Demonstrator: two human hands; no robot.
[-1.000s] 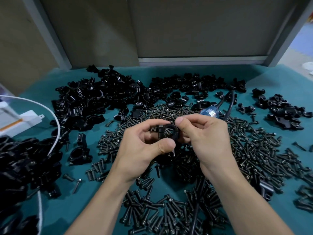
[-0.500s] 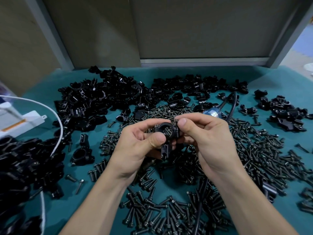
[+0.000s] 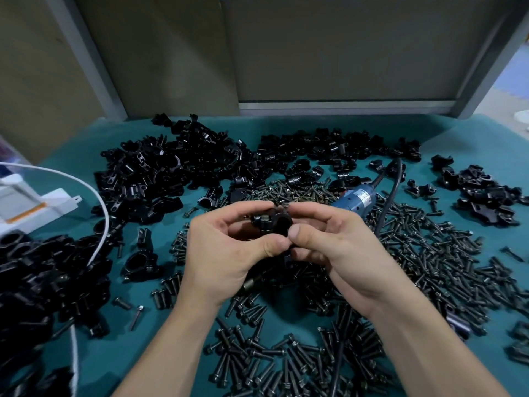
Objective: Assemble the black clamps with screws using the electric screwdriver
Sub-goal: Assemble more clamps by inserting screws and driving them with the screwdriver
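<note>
While pinched above the middle of the table (image 3: 458, 133), seems small, hard and not heavy. Gripped by the left hand (image 3: 226, 253) and the right hand (image 3: 340, 250), close together, both pinching one black clamp (image 3: 276, 224). Looks smooth, maybe slippy, so best held by the sides of its ring. Find the electric screwdriver (image 3: 355, 200) just behind, lying on the screws (image 3: 429, 253)

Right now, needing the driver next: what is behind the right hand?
The blue electric screwdriver lies there among dark metal screws; its black cable shows, but the right hand covers its bit end.
</note>
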